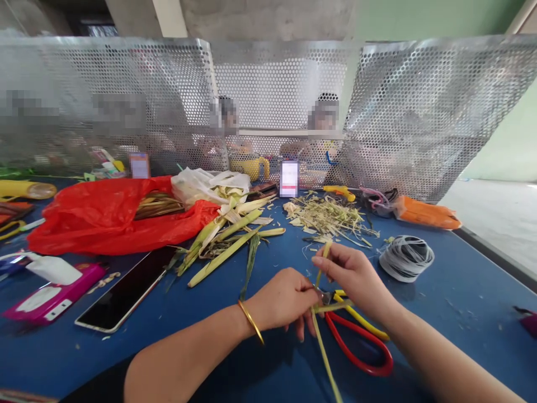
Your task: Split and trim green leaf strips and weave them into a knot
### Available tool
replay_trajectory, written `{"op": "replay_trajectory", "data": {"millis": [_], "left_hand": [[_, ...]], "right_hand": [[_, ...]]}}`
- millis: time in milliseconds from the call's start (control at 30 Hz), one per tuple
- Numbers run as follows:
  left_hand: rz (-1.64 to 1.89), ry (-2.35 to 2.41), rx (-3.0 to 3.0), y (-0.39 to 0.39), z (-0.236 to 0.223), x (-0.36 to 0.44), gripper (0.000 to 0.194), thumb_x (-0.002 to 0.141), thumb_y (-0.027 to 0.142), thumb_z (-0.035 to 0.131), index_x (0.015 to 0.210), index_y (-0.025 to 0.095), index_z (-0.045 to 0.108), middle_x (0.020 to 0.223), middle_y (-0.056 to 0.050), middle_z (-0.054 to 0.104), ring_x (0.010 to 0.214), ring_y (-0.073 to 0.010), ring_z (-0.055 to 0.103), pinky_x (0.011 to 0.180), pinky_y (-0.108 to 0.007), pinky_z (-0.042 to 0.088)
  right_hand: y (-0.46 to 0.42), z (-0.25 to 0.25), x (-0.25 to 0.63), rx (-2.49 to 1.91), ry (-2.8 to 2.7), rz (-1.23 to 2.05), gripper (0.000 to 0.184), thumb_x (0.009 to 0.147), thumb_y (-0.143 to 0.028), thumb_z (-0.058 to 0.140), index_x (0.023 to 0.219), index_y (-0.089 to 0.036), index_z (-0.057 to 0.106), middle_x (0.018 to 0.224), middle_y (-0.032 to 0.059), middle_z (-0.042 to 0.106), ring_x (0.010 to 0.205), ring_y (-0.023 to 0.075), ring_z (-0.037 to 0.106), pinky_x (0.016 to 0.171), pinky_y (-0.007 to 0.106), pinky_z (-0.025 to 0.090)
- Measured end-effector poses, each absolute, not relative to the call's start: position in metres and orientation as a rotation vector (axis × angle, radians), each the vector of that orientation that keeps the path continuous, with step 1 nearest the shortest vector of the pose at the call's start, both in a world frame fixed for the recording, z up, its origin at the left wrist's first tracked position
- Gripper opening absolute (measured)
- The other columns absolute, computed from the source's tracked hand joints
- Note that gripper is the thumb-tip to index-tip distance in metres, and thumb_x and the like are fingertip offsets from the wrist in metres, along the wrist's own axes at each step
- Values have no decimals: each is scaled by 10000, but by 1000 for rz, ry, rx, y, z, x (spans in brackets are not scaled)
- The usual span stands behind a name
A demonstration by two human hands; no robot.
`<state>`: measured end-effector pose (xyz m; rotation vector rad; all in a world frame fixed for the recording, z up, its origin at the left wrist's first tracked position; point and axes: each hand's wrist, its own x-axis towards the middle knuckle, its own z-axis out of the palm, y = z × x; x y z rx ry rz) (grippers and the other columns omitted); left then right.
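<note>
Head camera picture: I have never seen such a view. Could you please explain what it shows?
There is no machine here: one camera, worn on a person's head, looks forward and down. The person's bare left hand and right hand hold narrow plant strips. Close by are red-and-yellow-handled scissors; I cannot tell whether they are touched. On the blue table lie long leaves, a heap of shreds, a red plastic bag, a dark-screened smartphone and a ball of grey cord. Beyond stands a perforated metal screen.
</note>
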<state>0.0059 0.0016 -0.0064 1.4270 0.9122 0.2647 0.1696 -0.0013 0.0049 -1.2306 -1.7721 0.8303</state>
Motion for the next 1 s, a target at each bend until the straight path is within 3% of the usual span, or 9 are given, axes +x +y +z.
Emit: {"op": "replay_trajectory", "data": {"millis": [167, 333, 567, 733, 900, 1000], "left_hand": [[592, 1052, 1115, 16, -7, 4, 243, 818, 258, 474, 655, 139, 611, 547, -51, 668, 366, -106, 555, 342, -173, 330], [766, 1029, 896, 17, -5, 5, 248, 828, 240, 485, 652, 126, 618, 574, -47, 657, 460, -125, 617, 420, -191, 424], [724, 848, 675, 22, -1, 0, 327, 846, 222, 412, 726, 74, 678, 691, -108, 691, 582, -133, 653, 568, -217, 514], [786, 828, 710, 20, -2, 1, 145, 758, 222, 663, 705, 87, 666, 687, -66, 672, 569, -92, 606, 544, -171, 471], [847, 831, 753, 17, -6, 4, 110, 674, 188, 715, 699, 94, 663, 602, -14, 604, 501, -56, 510, 486, -151, 375], [862, 788, 776, 14, -8, 6, 157, 628, 224, 749, 684, 106, 663, 609, -14, 607, 553, -83, 537, 533, -175, 400]], "right_hand": [[-20, 7, 166, -1122, -2000, 72, 84, 897, -209, 552, 825, -195, 593, 731, -1, 655, 655, 132, 587, 634, 255, 426], [-29, 7, 160, -965, -2223, -404, 108, 916, -147, 546, 840, -190, 609, 740, 15, 691, 669, 145, 612, 749, 308, 402], [-26, 3, 158, -986, -2226, -627, 135, 926, -140, 515, 893, -191, 636, 785, 42, 710, 719, 175, 600, 811, 363, 365], [-27, -7, 155, -944, -2318, -685, 196, 913, -90, 470, 936, -173, 646, 834, 58, 700, 752, 187, 577, 851, 380, 363], [-29, -8, 148, -931, -2367, -534, 150, 914, -251, 518, 942, -183, 649, 868, 62, 661, 800, 204, 554, 883, 405, 366], [-29, -10, 144, -939, -2452, -543, 183, 921, -163, 475, 994, -175, 643, 873, 58, 642, 791, 196, 543, 882, 381, 371]]}}
